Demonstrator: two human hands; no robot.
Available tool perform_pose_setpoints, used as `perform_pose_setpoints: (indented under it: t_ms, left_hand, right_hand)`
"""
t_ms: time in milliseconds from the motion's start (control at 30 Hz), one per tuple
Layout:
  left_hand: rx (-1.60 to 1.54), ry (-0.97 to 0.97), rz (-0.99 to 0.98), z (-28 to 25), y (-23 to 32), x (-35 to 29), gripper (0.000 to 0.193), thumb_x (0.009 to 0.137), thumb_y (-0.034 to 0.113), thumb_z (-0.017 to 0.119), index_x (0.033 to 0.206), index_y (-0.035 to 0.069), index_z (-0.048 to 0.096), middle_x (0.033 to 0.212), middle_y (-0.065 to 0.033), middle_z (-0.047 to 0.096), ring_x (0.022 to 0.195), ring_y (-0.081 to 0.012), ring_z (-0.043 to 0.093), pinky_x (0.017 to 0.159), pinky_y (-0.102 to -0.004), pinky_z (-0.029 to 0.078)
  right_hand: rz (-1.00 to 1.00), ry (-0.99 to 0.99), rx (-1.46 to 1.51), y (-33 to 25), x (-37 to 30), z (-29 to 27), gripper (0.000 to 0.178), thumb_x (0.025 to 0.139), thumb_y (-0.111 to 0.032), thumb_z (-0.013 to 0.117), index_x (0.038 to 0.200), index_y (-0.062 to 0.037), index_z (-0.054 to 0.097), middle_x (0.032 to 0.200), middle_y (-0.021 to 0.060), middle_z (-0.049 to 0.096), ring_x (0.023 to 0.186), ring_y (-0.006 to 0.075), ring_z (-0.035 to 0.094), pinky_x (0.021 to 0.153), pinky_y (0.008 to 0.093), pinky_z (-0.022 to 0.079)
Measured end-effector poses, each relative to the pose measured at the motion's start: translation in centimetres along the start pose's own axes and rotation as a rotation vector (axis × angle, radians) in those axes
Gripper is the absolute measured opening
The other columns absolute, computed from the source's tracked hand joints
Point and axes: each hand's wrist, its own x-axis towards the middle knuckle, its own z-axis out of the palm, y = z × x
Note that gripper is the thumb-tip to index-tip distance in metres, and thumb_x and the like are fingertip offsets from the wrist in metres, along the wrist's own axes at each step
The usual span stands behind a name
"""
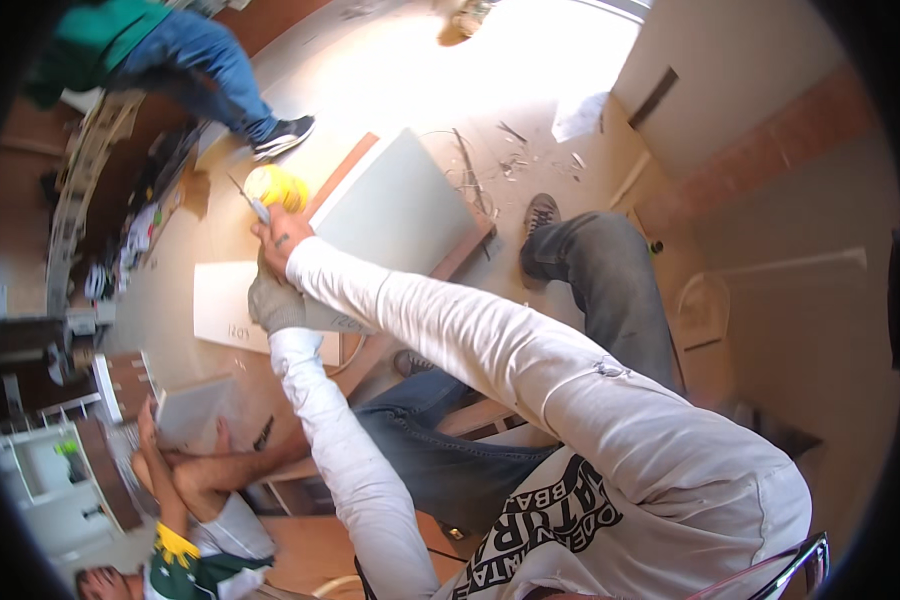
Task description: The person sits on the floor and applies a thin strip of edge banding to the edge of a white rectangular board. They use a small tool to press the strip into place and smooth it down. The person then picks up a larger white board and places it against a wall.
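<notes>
My right hand (288,238), bare, is closed around a slim tool (261,211) with a pale handle and a thin pointed tip. The tip is angled up and left, beside a yellow and white tub (276,188). Just below it is my left hand (274,303) in a grey knitted glove, its fingers partly hidden by the right hand and blurred. Both hands are at the left end of a large pale grey panel (400,200). Under my gloved hand lies a white board (220,300) with handwriting on it.
A person in jeans (200,65) stands at far left. Another person (200,545) sits at lower left, with a hand near a grey sheet (195,410). Scraps (515,160) and a cable litter the floor beyond the panel. A tall pale panel (730,60) stands at right.
</notes>
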Motion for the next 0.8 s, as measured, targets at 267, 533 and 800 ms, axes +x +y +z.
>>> perform_pose_setpoints:
  t_ms: [267,533,800]
  left_hand:
    - [0.093,-0.493,0.232,-5.6,7.4,2.1,0.063,0.083,0.059,0.063,0.115,0.004,0.065,0.102,-0.0223,0.069,0.092,-0.0378,0.067,0.084,-0.0439,0.051]
    - [0.29,-0.539,0.411,-1.3,17.9,10.3,0.065,0.072,0.052,0.074,0.109,-0.001,0.069,0.101,-0.0225,0.07,0.093,-0.0349,0.068,0.085,-0.0409,0.051]
    - [0.182,-0.397,0.364,1.7,18.3,8.5,0.059,0.068,0.042,0.08,0.11,0.002,0.069,0.096,-0.0221,0.071,0.087,-0.0339,0.069,0.082,-0.0402,0.053]
  right_hand:
    - [0.35,0.421,-0.276,17.6,-12.4,-18.8,0.041,0.096,-0.038,0.054,0.118,-0.0033,0.055,0.098,0.0273,0.065,0.093,0.0399,0.066,0.08,0.0469,0.051]
    - [0.965,-0.051,-0.536,28.4,-13.3,-28.2,0.034,0.093,-0.024,0.052,0.121,-0.0048,0.05,0.123,0.0222,0.061,0.116,0.0388,0.058,0.098,0.0458,0.047]
    - [1.005,-0.232,-0.568,32.6,-9.8,-29.3,0.034,0.091,-0.018,0.053,0.122,-0.0039,0.048,0.12,0.0219,0.063,0.113,0.0391,0.061,0.097,0.0462,0.047]
